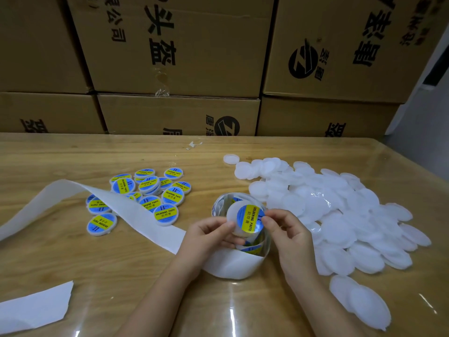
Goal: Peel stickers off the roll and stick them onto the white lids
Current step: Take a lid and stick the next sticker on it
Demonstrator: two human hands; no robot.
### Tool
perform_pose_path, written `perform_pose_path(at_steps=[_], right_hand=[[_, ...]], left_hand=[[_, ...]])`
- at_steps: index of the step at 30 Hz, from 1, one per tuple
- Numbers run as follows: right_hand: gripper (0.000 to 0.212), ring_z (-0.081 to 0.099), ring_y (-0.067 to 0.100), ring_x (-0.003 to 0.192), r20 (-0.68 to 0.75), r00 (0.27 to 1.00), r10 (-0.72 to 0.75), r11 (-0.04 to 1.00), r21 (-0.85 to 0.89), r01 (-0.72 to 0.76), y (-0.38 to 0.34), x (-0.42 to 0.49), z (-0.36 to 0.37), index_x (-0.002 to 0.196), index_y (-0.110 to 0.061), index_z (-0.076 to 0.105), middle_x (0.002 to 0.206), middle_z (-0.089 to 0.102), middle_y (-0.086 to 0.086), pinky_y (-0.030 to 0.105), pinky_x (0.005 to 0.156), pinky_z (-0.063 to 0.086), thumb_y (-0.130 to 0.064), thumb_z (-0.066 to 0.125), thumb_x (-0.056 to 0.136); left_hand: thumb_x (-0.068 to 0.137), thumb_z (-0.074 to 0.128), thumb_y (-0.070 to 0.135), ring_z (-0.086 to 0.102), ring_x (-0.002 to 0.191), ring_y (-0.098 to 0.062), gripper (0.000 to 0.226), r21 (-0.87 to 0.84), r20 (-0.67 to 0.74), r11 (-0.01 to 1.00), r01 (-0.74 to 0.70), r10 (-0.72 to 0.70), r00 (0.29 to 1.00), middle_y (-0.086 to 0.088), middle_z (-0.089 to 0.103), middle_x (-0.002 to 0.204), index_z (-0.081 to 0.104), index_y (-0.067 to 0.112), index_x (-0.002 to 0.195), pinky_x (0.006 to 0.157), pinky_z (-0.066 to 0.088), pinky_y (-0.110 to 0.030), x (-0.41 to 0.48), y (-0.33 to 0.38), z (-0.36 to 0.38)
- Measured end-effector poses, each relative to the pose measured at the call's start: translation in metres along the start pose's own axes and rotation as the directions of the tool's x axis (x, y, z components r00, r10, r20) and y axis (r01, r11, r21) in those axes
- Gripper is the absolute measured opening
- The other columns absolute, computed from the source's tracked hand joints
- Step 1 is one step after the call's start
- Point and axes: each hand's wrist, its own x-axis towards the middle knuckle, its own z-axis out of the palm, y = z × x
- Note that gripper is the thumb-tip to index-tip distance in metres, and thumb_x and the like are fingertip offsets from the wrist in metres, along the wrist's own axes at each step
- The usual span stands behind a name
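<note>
Lid (232, 216) in left hand (206, 234); right hand (289, 235) pinches sticker (250, 218).

1. A wooden table (121, 276) under a glossy clear cover that catches streaks of light;
2. Brown cardboard boxes (182, 45) stacked in two visible rows just behind the table's far edge; printed in black with Chinese characters and a round logo (303, 62), the print lying sideways or upside down;
3. Clear tape (161, 79) down one upper box's seam, its lower end lifting;
4. A small crumpled clear scrap (193, 144) near the table's far edge;
5. A pale wall (413, 113) at right.
</note>
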Motion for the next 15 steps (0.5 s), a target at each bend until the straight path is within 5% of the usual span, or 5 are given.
perform_pose_path(at_steps=[3, 15], right_hand=[[0.025, 0.062, 0.025, 0.085, 0.008, 1.0, -0.003, 1.0, -0.004, 0.003, 0.0033, 0.0012, -0.0006, 0.082, -0.03, 0.072, 0.085, 0.07, 0.004, 0.034, 0.08, 0.05, -0.006, 0.066, 0.085], [0.027, 0.061, 0.028, 0.087, 0.042, 0.999, -0.021, 0.999, -0.04, 0.023, 0.0106, 0.0016, 0.0002, 0.082, -0.034, 0.071, 0.083, 0.069, 0.0, 0.033, 0.08, 0.05, -0.007, 0.068, 0.084]], left_hand=[[0.084, 0.065, 0.028, 0.072, 0.074, -0.023, 0.017, 0.0, 0.04, 0.999, 0.033, -0.033, 0.999, -0.014, 0.074, 0.082, 0.076, 0.016, 0.084, 0.063, 0.053, -0.021, -0.001, 0.001, 0.0009], [0.082, 0.062, 0.026, 0.072, 0.073, -0.02, 0.015, 0.003, 0.022, 0.999, 0.041, -0.041, 0.999, -0.008, 0.074, 0.079, 0.076, 0.021, 0.084, 0.061, 0.052, -0.02, -0.0012, 0.0008, 0.0032]])
